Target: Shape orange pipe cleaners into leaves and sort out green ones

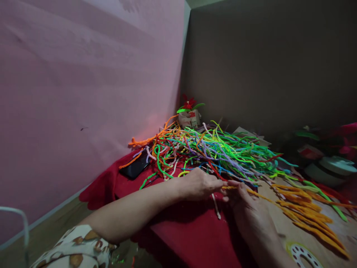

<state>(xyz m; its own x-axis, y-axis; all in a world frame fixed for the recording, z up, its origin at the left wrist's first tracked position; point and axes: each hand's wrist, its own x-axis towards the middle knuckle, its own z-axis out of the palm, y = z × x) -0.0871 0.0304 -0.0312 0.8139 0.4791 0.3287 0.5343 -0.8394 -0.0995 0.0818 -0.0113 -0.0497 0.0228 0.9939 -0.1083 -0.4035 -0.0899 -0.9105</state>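
Note:
An orange pipe cleaner (260, 196) runs between my two hands near the front of the table. My left hand (199, 184) pinches it at its left end, fingers pressed together. Close beside it, my right hand (248, 203) grips the same stem between thumb and fingers, and the rest trails off to the right. Several bent orange pipe cleaner pieces (304, 208) lie to the right of my right hand. Just behind both hands spreads a large tangled heap of coloured pipe cleaners (206, 149). A short whitish pipe cleaner (215, 206) lies below my fingers.
A black phone (135, 167) rests at the left under some stems. The table wears a red cloth (189, 230); a brown board (267, 190) lies at right. Behind stand a red flower in a pot (188, 111) and a pale lidded container (331, 169). A pink wall (83, 93) borders the left.

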